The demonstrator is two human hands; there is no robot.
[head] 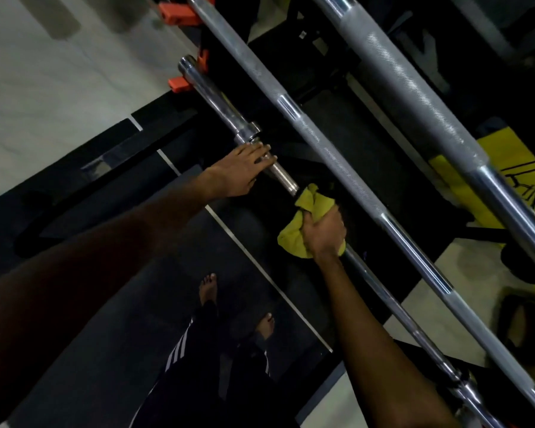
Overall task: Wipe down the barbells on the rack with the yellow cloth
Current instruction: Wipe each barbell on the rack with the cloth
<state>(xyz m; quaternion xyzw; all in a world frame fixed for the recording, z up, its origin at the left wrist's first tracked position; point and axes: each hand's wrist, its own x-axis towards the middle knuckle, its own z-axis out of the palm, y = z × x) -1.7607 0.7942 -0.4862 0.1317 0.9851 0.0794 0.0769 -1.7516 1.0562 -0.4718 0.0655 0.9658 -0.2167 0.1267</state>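
My left hand [244, 169], fingers flat, steadies nearest barbell [209, 94]; right hand [323, 234] clenches yellow cloth [292, 237] round shaft for wiping.

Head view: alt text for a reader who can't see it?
The right hand grips a yellow cloth around the nearest barbell; the left hand rests flat on the same bar. A middle barbell and a far barbell lie beyond.
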